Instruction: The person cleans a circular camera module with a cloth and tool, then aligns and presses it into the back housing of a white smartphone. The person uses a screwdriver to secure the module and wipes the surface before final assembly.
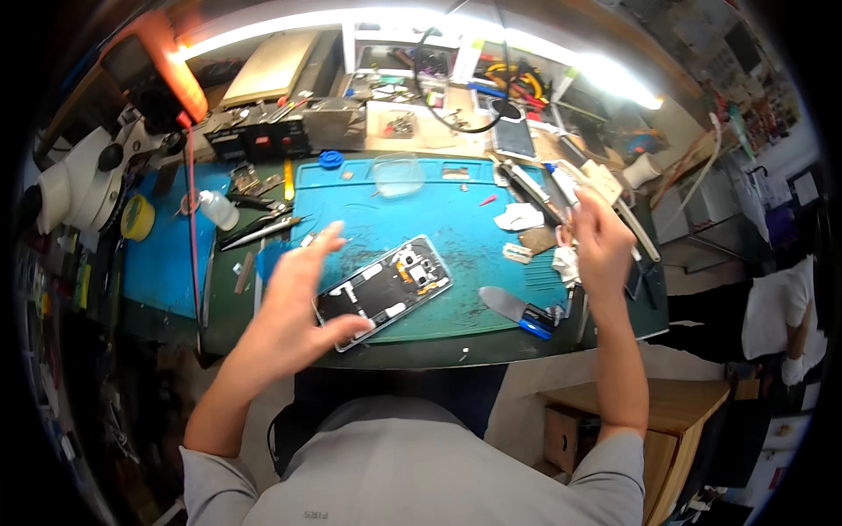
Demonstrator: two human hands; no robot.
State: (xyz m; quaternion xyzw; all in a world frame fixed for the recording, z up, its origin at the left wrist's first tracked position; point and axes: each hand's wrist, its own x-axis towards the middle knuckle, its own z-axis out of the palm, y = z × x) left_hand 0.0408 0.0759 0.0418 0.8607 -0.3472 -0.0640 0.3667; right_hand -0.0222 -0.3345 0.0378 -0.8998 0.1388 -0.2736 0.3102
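Note:
An opened smartphone [386,294] with its inner parts showing lies slantwise on the blue work mat [351,210]. My left hand [303,298] is at its left end, thumb and fingers spread apart; the thumb lies over the phone's near edge, and whether it touches is unclear. Off to the right, my right hand [602,245] is raised beside the tools at the mat's right edge. Its fingers are pressed together, and what they hold, if anything, is hidden. Between phone and right hand lies a flat metal spatula-like blade [502,302] next to a blue-and-black piece [536,322].
Tweezers [260,231] and a clear squeeze bottle [218,210] are left of the mat. A clear tray [397,175] stands at its far side. White scraps [518,217] lie near the right-hand tools. A white microscope [83,184] is far left. Another person [785,316] is at right.

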